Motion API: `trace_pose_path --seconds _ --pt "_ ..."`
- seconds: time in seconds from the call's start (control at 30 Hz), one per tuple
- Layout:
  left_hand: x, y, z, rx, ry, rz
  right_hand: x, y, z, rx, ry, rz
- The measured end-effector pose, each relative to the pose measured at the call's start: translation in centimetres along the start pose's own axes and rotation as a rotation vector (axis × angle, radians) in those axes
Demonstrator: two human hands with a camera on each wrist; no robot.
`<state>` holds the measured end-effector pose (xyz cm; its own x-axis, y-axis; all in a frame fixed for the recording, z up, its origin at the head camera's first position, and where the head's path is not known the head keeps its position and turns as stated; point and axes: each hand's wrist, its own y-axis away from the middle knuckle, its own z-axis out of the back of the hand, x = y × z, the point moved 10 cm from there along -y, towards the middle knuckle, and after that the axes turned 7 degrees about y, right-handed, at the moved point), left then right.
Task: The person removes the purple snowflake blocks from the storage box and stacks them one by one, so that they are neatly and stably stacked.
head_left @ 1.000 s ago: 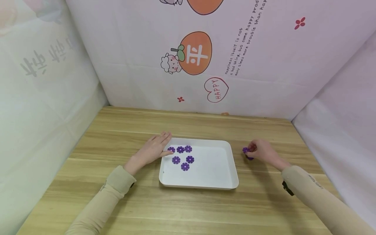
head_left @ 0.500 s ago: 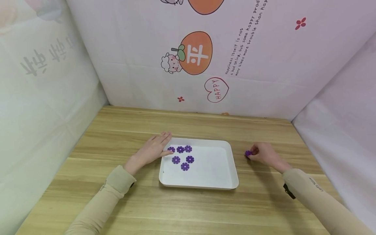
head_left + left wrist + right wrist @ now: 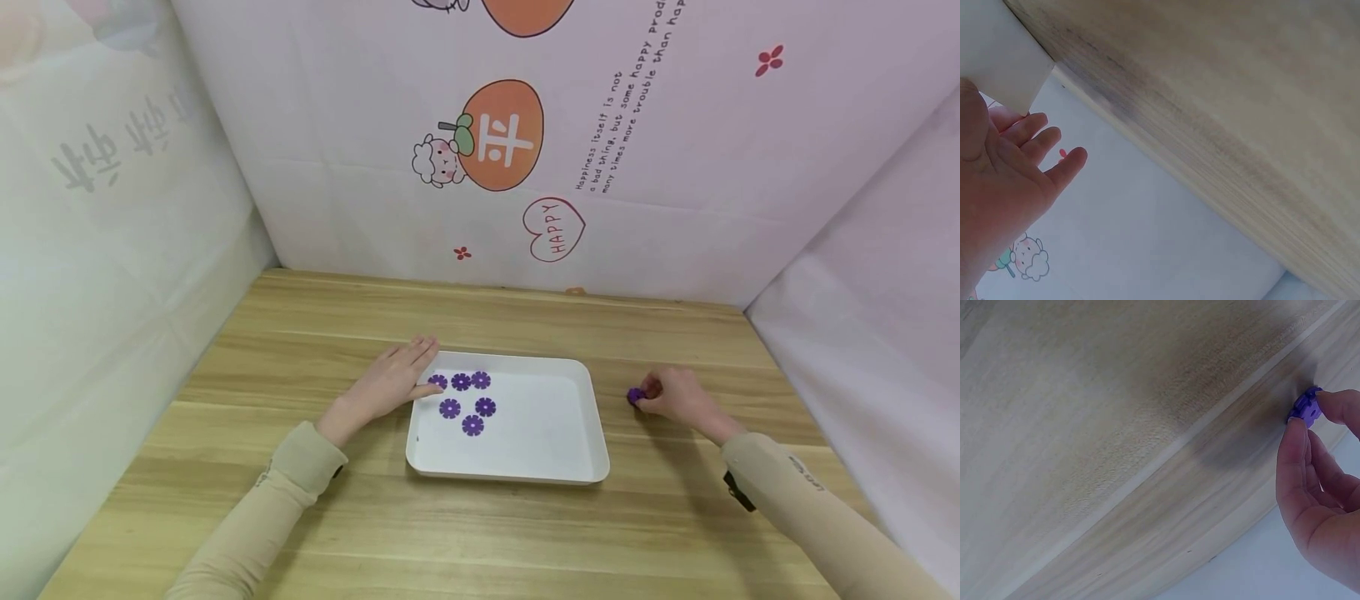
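Note:
A shallow white tray (image 3: 540,417) stands in the middle of the table in the head view. Several flat purple snowflake discs (image 3: 472,426) with notched edges lie in its left half. My left hand (image 3: 390,379) rests at the tray's back left corner, thumb over the inside and fingers fairly straight along the outside. To the right of the tray, my right hand (image 3: 675,396) pinches purple snowflake discs (image 3: 1307,407) between thumb and fingertips, close above the wood. They look stacked in two layers, partly covered by the fingertips.
The wooden table (image 3: 480,533) runs back to a white printed cloth wall (image 3: 337,192). More white cloth hangs at the left side (image 3: 112,333) and the right side (image 3: 885,333).
Two purple discs showed apart at my right fingertips a second ago; now they appear as one compact piece. The right hand has shifted slightly right and nearer. My left hand is unmoved.

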<state>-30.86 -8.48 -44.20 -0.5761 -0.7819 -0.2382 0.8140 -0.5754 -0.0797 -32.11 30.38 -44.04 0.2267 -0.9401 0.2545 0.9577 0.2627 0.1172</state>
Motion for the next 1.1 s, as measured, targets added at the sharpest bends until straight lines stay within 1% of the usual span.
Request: trace_pose_path --seconds 0.2,0.37,0.63,0.87,0.97,1.1 --pt "0.1 0.0 0.0 0.01 0.003 0.009 0.1 -0.1 0.1 -0.017 0.012 0.012" --pt "-0.1 0.0 0.1 0.0 -0.01 0.001 0.0 -0.1 0.1 -0.01 0.011 0.011" --pt "0.0 -0.1 0.0 -0.006 -0.003 -0.002 0.2 0.1 0.1 -0.01 0.015 0.009" --pt "0.0 -0.1 -0.1 -0.015 0.001 -0.008 -0.4 0.0 -0.2 0.025 0.011 -0.02" --pt "0.0 0.0 0.0 -0.014 0.009 -0.005 -0.3 0.0 0.0 0.02 0.008 -0.017" --pt "0.0 0.1 0.1 -0.017 0.01 -0.004 0.3 0.2 0.9 -0.01 -0.006 0.014"
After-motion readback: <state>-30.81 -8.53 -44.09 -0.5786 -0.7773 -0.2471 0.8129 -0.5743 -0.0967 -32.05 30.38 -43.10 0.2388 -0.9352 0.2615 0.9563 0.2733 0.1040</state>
